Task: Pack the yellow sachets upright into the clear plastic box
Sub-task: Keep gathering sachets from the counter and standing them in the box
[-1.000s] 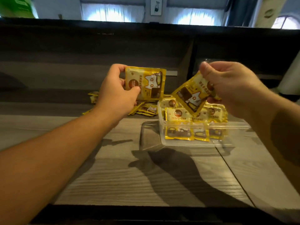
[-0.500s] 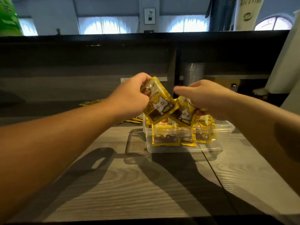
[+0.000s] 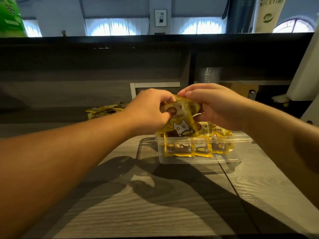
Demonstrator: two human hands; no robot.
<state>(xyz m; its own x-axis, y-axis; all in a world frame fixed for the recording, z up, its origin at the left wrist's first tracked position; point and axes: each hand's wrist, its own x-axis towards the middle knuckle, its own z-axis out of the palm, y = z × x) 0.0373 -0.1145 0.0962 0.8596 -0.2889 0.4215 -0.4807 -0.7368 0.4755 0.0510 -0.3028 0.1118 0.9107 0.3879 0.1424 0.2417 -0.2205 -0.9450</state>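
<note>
A clear plastic box (image 3: 172, 159) sits on the grey wooden table, with several yellow sachets (image 3: 202, 149) standing upright inside it. Just above the box's left end, my left hand (image 3: 150, 111) pinches a yellow sachet with a white cat print (image 3: 181, 125) by its upper left corner. My right hand (image 3: 215, 106) is closed on the top edge of a second yellow sachet (image 3: 193, 106) that lies right behind the first one; most of it is hidden. The two hands almost touch.
A loose pile of yellow sachets (image 3: 105, 110) lies on the table behind my left forearm. A dark shelf unit (image 3: 103, 66) rises behind the table. A white cloth-like thing (image 3: 303, 69) hangs at the far right.
Both hands came together over the box, each bringing its sachet. The two sachets, held apart a second ago, now overlap above the box's left end.
</note>
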